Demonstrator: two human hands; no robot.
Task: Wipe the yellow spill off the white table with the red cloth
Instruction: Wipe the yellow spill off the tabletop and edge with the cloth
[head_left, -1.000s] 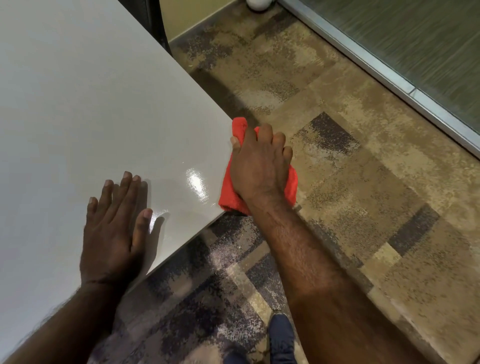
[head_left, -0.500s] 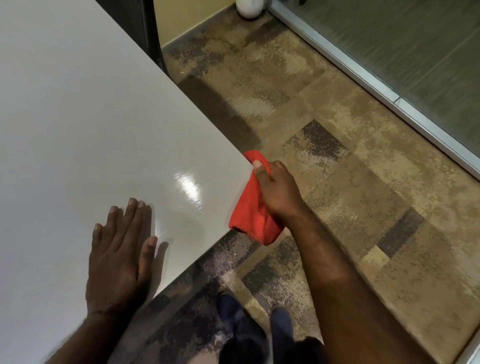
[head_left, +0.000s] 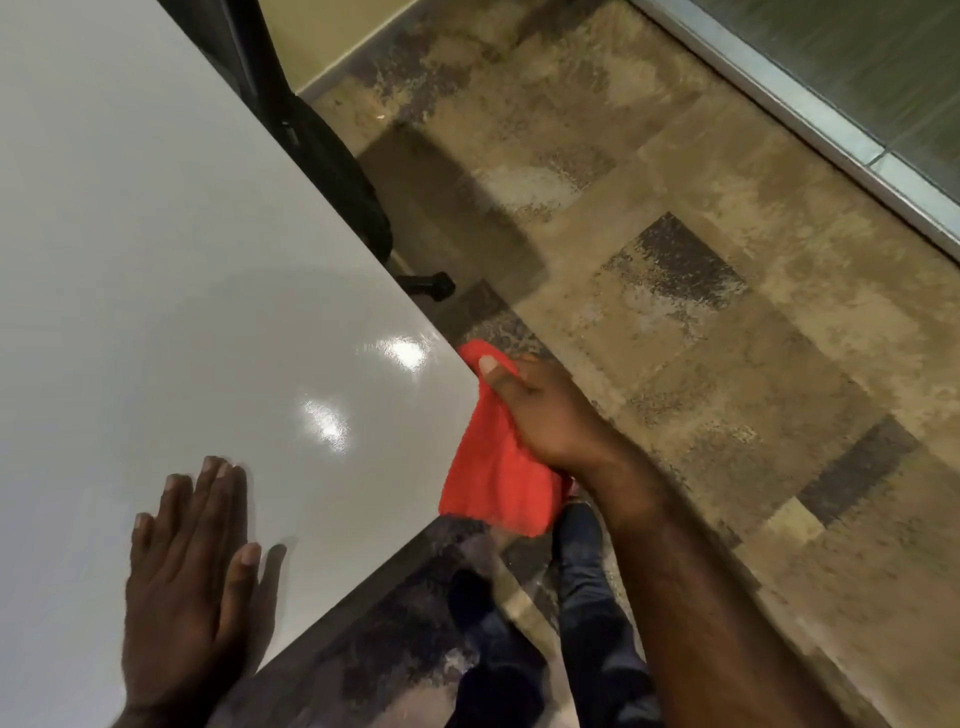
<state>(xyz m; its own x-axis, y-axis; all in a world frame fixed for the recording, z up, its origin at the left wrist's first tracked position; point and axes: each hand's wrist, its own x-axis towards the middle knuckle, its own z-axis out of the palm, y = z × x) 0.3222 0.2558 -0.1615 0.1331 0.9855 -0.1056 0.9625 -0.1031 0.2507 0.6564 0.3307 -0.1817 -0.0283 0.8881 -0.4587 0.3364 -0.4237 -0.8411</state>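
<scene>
The white table (head_left: 171, 249) fills the left of the head view, glossy, with two light reflections near its right corner. No yellow spill shows on it. My right hand (head_left: 540, 410) is shut on the red cloth (head_left: 493, 478), which hangs beside the table's corner, just off its edge and over the floor. My left hand (head_left: 192, 561) lies flat on the table near the front edge, fingers apart, holding nothing.
A black office chair (head_left: 332, 171) stands tucked against the table's far right edge. Patterned brown carpet (head_left: 675, 291) covers the floor. A metal-framed glass wall (head_left: 810, 119) runs along the upper right. My legs and shoes (head_left: 582, 597) are below the cloth.
My right hand left the table's corner, turned and pulled the red cloth off the edge, so it now hangs over the floor. My left hand stayed flat. The view tilted.
</scene>
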